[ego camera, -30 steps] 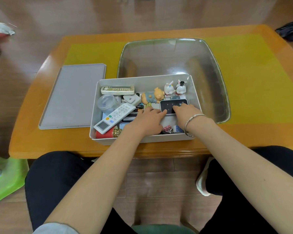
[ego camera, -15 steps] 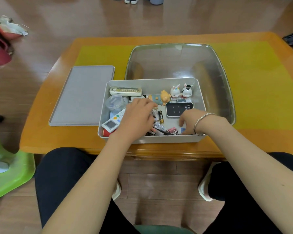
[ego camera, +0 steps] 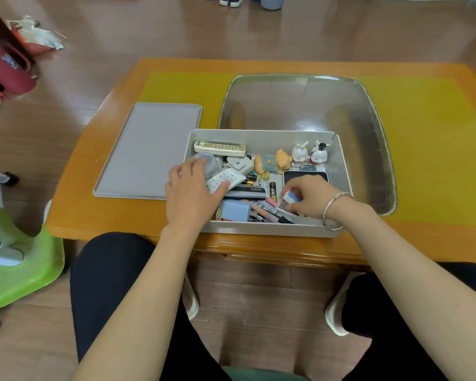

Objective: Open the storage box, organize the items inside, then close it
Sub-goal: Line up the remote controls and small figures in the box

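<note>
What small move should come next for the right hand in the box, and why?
Probably lift the small white-and-blue item clear and set it with like things. The right hand already pinches it above the loose pens at the storage box's near edge, while the left hand rests on the white remote. The clutter is still unsorted and the lid lies aside.

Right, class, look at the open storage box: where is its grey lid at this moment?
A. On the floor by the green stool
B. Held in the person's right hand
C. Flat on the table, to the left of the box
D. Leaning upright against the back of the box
C: the grey lid lies flat on the orange table, just left of the storage box, while both hands are down among the items inside the box.
</note>
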